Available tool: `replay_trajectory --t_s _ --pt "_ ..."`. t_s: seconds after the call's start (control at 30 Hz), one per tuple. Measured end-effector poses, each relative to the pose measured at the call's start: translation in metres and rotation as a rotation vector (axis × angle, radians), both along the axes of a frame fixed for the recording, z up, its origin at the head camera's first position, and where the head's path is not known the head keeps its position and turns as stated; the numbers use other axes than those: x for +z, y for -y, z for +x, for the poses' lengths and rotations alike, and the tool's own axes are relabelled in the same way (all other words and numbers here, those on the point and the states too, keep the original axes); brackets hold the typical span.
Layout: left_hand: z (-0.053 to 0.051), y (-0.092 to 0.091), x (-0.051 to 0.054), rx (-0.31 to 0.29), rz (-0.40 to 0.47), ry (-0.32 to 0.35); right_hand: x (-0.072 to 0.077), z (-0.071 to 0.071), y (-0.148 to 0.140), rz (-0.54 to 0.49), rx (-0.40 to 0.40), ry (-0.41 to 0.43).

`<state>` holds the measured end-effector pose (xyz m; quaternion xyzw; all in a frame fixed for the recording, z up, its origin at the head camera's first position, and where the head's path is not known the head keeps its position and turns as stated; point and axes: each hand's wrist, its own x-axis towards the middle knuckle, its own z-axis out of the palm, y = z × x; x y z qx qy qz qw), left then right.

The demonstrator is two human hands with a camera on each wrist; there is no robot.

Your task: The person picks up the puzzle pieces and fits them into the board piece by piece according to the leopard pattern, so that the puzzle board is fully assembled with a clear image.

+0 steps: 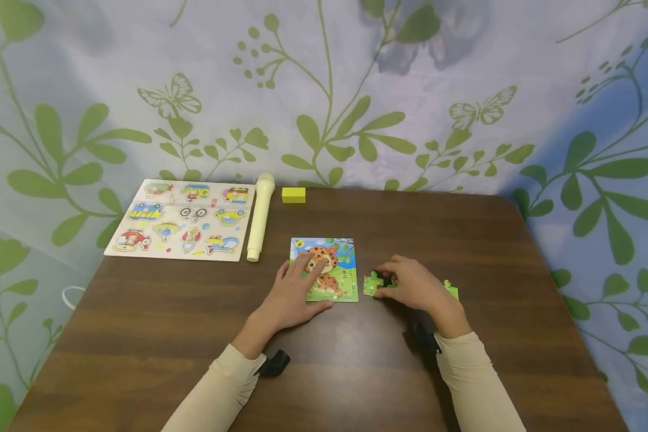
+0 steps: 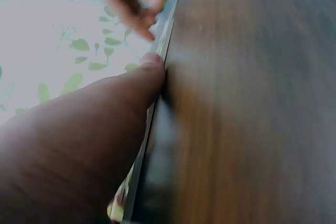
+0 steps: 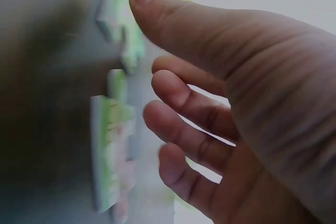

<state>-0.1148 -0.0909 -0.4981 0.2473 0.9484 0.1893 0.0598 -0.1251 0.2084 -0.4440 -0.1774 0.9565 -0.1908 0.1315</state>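
A square jigsaw puzzle [image 1: 348,288] with a spotted leopard picture lies on the table, its right side partly filled with green. My left hand [image 1: 294,297] lies spread on the puzzle's left part, covering some of it. In the left wrist view the left thumb [image 2: 121,95] rests along the board's edge. Just right of the puzzle, my right hand [image 1: 410,285] hovers with thumb and forefinger apart around a loose green puzzle piece [image 1: 372,284]. Blurred pieces [image 3: 107,156] lie beside the relaxed fingers in the right wrist view; no firm hold shows there.
Another green piece [image 1: 451,290] lies right of the right wrist. At the back left are a board with vehicle pictures [image 1: 156,252], a pale yellow microphone-shaped stick [image 1: 259,219] and a yellow block [image 1: 294,195]. A leaf-patterned wall covering [image 1: 324,72] borders the brown table [image 1: 156,336].
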Motion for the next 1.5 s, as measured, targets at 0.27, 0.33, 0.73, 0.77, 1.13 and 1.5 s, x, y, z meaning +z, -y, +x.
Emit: replay_trajectory --t_s 0.27,0.33,0.73,0.77,1.13,1.5 --pt "0.009 0.024 0.004 0.074 0.104 0.048 -0.005 0.015 0.001 0.108 -0.029 -0.047" --pt "0.010 0.026 0.002 0.085 0.126 0.049 -0.006 0.016 0.001 0.121 -0.017 -0.051" --pt "0.008 0.028 0.001 0.126 0.159 0.048 -0.004 0.006 0.057 0.038 0.091 -0.166" --pt "0.008 0.029 0.003 0.128 0.168 0.045 -0.003 0.004 0.069 0.039 0.115 -0.189" --pt "0.006 0.028 0.007 0.110 0.172 0.035 -0.005 -0.007 0.136 0.096 0.203 -0.189" --pt "0.007 0.028 0.008 0.105 0.161 0.035 -0.002 -0.006 0.139 0.124 0.213 -0.209"
